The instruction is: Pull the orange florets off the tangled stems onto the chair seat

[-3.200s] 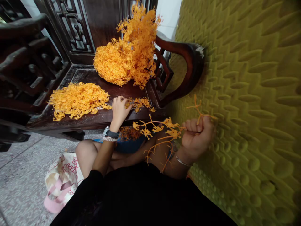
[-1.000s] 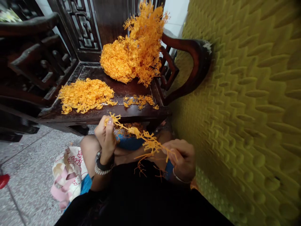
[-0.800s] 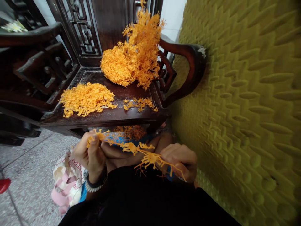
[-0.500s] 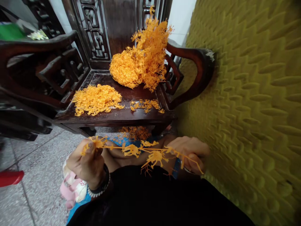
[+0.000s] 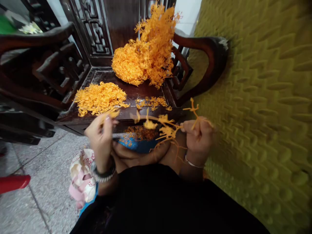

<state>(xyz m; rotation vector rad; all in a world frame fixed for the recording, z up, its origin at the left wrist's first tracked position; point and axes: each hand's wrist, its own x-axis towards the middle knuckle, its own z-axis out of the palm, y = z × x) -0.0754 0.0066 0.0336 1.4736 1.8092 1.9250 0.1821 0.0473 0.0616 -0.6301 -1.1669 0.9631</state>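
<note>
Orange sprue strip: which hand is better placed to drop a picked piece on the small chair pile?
Left, probably. The left hand pinches a small piece just below the small pile. The right hand grips the orange sprue strip, farther right.

My right hand [image 5: 198, 136] grips an orange branched sprig [image 5: 165, 128] by its stem; my left hand [image 5: 101, 138] pinches a plucked orange piece [image 5: 112, 114] (blurred). Beyond both hands, orange heaps [image 5: 143, 55] lie on the dark wooden chair [image 5: 136, 92].

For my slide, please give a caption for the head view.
Right hand grips an orange plastic branch; left hand pinches a small orange piece.
</note>
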